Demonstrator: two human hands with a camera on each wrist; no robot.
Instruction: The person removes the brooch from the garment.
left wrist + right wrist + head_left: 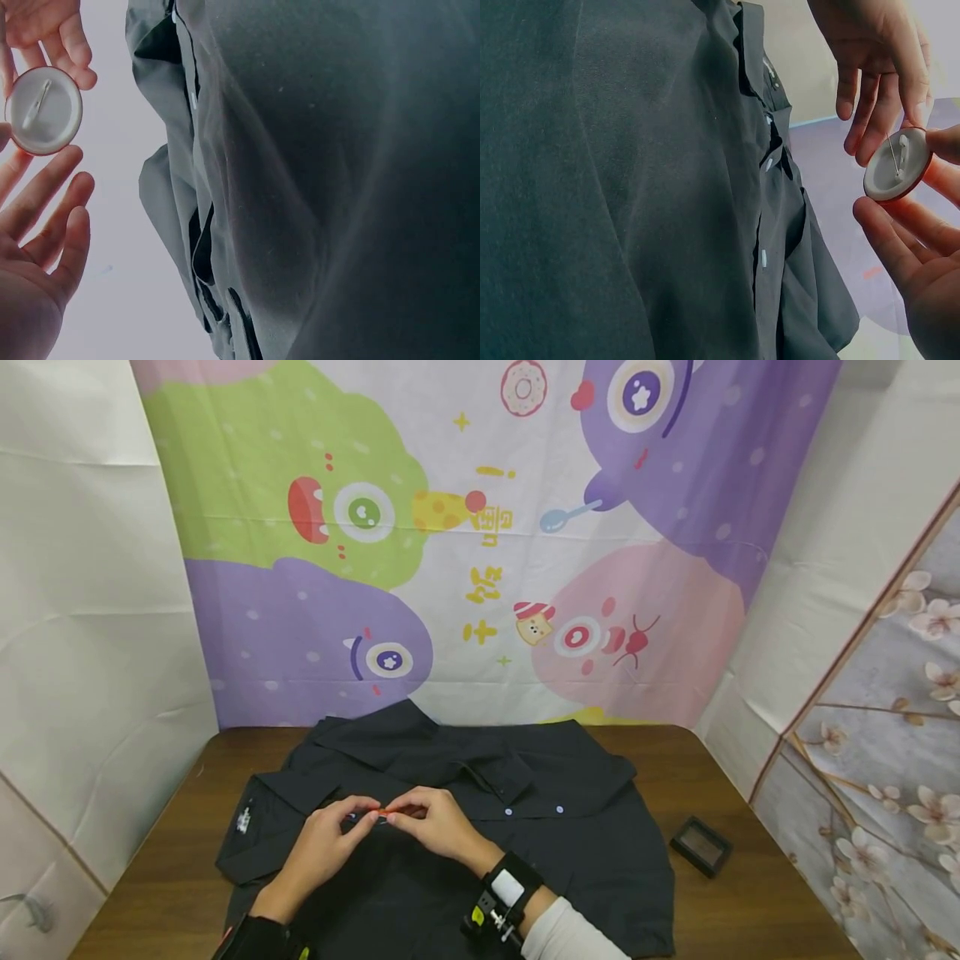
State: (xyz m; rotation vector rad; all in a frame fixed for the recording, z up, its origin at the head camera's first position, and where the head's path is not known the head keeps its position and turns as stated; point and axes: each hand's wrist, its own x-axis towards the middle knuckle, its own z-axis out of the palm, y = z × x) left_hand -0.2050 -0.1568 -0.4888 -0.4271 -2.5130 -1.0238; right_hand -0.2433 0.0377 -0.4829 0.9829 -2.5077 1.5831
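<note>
Both hands pinch a round pin-back badge (383,812) between thumbs and fingertips, over a dark button-up shirt (420,885). My left hand (326,839) holds the badge from the left, and my right hand (442,828) from the right. The wrist views show its white back (60,120) and thin red edge. In the right wrist view, the badge's needle stands apart from its bar (904,154). The left hand (877,67) is above the badge there, the right hand (930,277) below it.
The shirt lies spread across a brown wooden table (172,827), its collar toward the far edge. White buttons (559,809) and a white sleeve print (243,820) show. A small black box (701,846) lies to the right. A cartoon cloth (465,685) hangs behind the table.
</note>
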